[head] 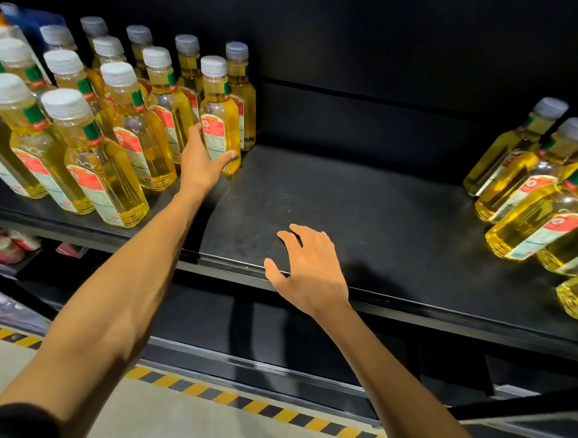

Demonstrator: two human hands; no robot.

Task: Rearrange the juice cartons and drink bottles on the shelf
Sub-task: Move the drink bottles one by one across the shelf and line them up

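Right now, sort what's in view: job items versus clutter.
Job: left hand around a bottle; left bottles; right bottles; shelf; right hand, open.
Clutter: red packets below; striped floor tape.

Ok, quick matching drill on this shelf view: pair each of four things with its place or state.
Things:
1. left hand
2. right hand
3. left bottle group
4. right bottle group

Places or states:
A. spread open over the shelf's front edge, holding nothing
B. crowded in rows, white caps
C. wrapped around the end bottle of the left group
D. by the picture's right edge, across a bare gap

Pairs: 1-C, 2-A, 3-B, 4-D
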